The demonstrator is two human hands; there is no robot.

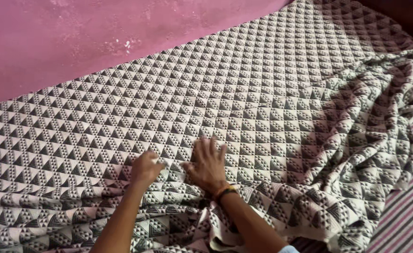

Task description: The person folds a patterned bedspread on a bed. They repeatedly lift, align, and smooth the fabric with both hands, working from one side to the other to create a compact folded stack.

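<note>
A large cloth (244, 93) with a black-and-cream triangle pattern lies spread over a bed, flat toward the wall and rumpled into folds at the right and near edge. My left hand (145, 167) rests on it with fingers curled, pinching a bit of the fabric. Right beside it my right hand (207, 165) presses flat on the cloth with fingers spread; a thread band circles its wrist.
A pink wall (75, 37) runs along the far side of the bed. A striped pink-and-dark mattress cover (407, 211) shows at the right, where the cloth ends. Bunched folds (356, 140) pile up on the right side.
</note>
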